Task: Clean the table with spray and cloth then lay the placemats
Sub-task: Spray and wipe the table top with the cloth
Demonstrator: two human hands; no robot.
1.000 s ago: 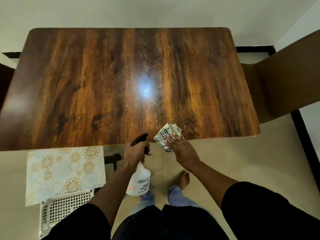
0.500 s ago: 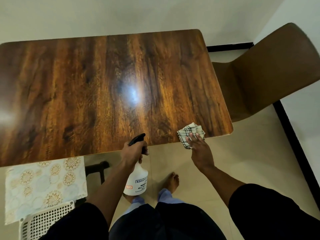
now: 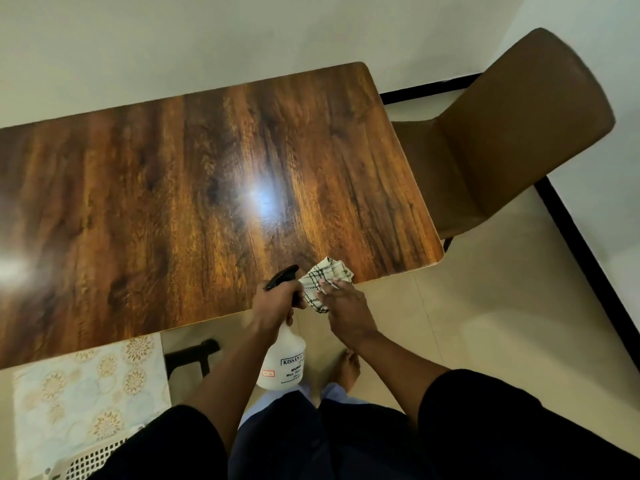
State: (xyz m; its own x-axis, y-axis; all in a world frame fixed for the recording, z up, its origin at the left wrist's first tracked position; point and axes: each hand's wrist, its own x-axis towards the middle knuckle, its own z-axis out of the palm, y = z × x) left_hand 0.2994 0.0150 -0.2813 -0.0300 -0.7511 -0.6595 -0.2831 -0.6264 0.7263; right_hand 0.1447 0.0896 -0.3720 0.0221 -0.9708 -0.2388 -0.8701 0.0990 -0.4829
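Wooden table [image 3: 173,202]: glossy.
Left hand [image 3: 273,303]: curled round the spray bottle [image 3: 284,362] neck.
Right hand [image 3: 346,310]: fingers pressing the checked cloth [image 3: 323,275] at the table's 5 o'clock edge.
Placemat [image 3: 86,393]: 7 o'clock.

A single head-worn view looks steeply down from above the near edge of the wooden table [image 3: 207,188], facing across it toward the far wall, close enough that the tabletop fills most of the frame.
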